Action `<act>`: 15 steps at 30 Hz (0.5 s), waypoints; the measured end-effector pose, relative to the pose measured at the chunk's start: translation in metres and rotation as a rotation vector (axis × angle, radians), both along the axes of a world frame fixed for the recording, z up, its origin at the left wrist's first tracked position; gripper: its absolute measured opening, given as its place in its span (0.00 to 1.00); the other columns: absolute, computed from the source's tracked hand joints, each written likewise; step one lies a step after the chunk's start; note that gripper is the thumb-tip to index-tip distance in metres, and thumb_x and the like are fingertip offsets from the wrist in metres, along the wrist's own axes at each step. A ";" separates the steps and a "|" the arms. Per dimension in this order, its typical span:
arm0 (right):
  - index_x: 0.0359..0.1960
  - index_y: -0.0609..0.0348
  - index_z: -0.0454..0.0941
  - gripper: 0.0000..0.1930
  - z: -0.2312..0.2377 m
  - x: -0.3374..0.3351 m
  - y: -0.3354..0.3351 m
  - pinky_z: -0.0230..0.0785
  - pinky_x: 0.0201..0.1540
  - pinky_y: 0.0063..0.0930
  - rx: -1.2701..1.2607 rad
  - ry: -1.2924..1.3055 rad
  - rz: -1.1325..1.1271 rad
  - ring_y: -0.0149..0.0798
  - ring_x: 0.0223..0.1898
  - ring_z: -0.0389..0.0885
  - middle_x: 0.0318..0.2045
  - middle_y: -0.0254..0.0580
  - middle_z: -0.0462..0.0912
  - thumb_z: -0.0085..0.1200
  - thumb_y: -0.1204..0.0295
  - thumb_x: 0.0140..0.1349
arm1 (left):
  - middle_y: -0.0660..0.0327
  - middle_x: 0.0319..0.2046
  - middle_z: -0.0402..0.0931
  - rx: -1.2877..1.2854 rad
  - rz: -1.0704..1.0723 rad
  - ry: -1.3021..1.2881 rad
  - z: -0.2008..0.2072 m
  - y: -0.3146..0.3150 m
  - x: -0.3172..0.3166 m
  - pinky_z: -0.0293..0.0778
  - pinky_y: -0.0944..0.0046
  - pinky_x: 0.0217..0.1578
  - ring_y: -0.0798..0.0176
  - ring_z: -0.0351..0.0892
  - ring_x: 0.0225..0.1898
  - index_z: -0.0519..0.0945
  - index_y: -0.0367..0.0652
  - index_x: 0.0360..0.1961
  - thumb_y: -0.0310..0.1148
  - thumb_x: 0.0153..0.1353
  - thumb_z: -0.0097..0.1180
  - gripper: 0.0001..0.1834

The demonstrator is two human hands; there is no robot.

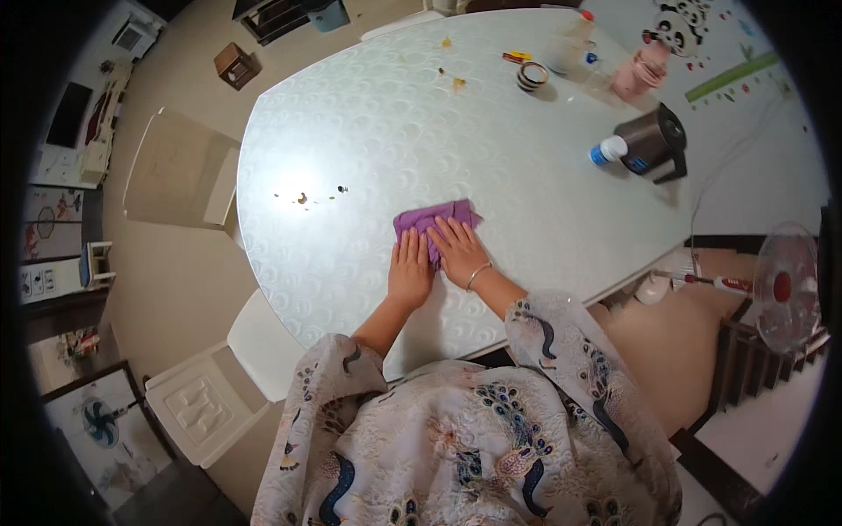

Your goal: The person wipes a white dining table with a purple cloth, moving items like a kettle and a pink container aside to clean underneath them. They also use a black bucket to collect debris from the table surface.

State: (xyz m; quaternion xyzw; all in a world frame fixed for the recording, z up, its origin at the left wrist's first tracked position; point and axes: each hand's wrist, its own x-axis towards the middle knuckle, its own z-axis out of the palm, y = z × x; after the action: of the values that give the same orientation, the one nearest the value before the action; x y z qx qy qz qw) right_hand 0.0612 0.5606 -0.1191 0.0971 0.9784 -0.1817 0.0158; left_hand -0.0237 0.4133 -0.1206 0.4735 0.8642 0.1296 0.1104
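Observation:
A purple cloth [436, 213] lies folded on the white patterned table [351, 131], near its front edge. Both palms press down on it. My left hand [410, 267] rests on its lower left part with fingers stretched out side by side. My right hand [460, 254], with a bracelet at the wrist, lies flat on the right part, fingers pointing up and to the left. Left of the cloth are small dark crumbs [303, 199] on the tabletop. Farther back lie a few yellowish-brown scraps [459, 83].
At the back right stand a dark kettle [653, 145], a white-and-blue bottle [608, 150], a pink container [641, 72] and a striped round jar [531, 76]. White chairs [206, 403] flank the table's left side. A fan [783, 287] stands at the right.

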 end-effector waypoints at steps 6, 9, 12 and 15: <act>0.72 0.46 0.54 0.32 -0.001 -0.129 0.060 0.35 0.74 0.45 0.031 -0.069 0.101 0.46 0.74 0.46 0.74 0.41 0.50 0.45 0.65 0.65 | 0.48 0.72 0.49 -0.144 0.148 0.066 -0.002 0.056 -0.105 0.44 0.41 0.70 0.47 0.45 0.74 0.55 0.37 0.71 0.42 0.65 0.49 0.36; 0.72 0.46 0.54 0.31 0.003 -0.142 0.066 0.34 0.74 0.43 0.049 -0.101 0.112 0.45 0.74 0.45 0.74 0.40 0.49 0.44 0.64 0.66 | 0.49 0.72 0.49 -0.127 0.191 0.067 -0.001 0.063 -0.111 0.45 0.39 0.69 0.48 0.45 0.74 0.55 0.40 0.71 0.41 0.65 0.49 0.36; 0.71 0.48 0.56 0.32 0.003 -0.108 0.052 0.35 0.74 0.45 -0.012 -0.049 0.123 0.46 0.74 0.48 0.73 0.42 0.52 0.46 0.66 0.64 | 0.50 0.72 0.50 -0.129 0.232 0.022 0.012 0.052 -0.078 0.44 0.40 0.69 0.49 0.45 0.74 0.56 0.40 0.71 0.40 0.65 0.49 0.35; 0.70 0.49 0.58 0.33 0.009 -0.040 0.036 0.37 0.73 0.47 -0.074 -0.037 0.190 0.47 0.73 0.50 0.73 0.44 0.53 0.49 0.67 0.62 | 0.49 0.72 0.51 -0.102 0.201 -0.011 0.017 0.020 -0.015 0.45 0.38 0.68 0.48 0.46 0.74 0.58 0.40 0.70 0.38 0.62 0.52 0.35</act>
State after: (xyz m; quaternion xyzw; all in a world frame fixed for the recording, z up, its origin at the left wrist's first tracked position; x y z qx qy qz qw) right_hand 0.0212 0.5967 -0.1097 0.0065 0.9754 -0.2136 0.0548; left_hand -0.0386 0.4330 -0.1038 0.3772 0.9123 0.0982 0.1255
